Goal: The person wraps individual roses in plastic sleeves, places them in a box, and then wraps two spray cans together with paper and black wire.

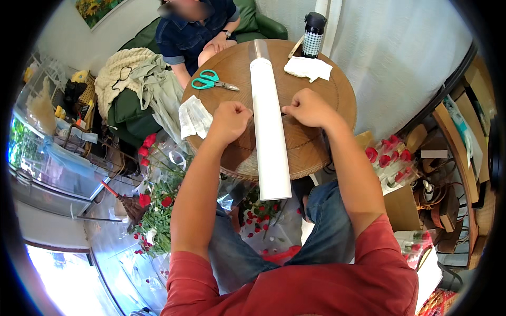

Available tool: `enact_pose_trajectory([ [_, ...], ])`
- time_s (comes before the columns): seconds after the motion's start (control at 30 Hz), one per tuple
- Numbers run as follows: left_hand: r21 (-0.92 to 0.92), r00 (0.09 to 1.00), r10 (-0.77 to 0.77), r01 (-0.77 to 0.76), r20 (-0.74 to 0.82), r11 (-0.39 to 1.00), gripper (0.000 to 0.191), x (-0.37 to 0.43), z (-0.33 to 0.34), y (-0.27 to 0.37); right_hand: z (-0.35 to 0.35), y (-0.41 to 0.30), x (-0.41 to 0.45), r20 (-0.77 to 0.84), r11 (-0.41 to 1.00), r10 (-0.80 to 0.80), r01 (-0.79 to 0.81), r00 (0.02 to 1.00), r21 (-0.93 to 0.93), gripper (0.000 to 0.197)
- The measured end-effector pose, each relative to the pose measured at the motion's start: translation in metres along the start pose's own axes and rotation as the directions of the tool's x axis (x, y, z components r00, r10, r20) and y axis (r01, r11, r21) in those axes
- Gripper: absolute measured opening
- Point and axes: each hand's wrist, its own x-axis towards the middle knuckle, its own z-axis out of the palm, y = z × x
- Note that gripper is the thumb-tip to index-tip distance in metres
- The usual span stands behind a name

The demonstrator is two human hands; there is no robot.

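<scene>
A long white roll, perhaps of paper, lies lengthwise over the round wooden table. Its near end juts past the table's front edge, and clear plastic film sticks out of the far end. My left hand is at the roll's left side, with thumb and fingers pinched together. On the opposite side my right hand is also pinched, a tiny dark bit showing at its fingertips. Whether a thin strand lies in either pinch cannot be made out.
Teal-handled scissors and a white cloth lie left. Another white cloth is beside a black bottle. A person sits opposite on a green sofa. Red roses stand left of my legs, wrapped roses right.
</scene>
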Motion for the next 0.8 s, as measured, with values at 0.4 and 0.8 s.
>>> enact_pose_trajectory([
  [0.4, -0.265, 0.999, -0.049, 0.041, -0.024, 0.963, 0.027, -0.014, -0.062, 0.075, -0.03, -0.022, -0.004, -0.061, 0.691, 0.007, 0.04, 0.998, 0.722, 0.031],
  [0.8, -0.587, 0.974, 0.095, -0.202, -0.208, 0.784, 0.022, -0.023, -0.093, 0.115, -0.075, -0.031, -0.003, -0.217, 0.197, -0.333, 0.293, 0.918, 0.936, 0.038],
])
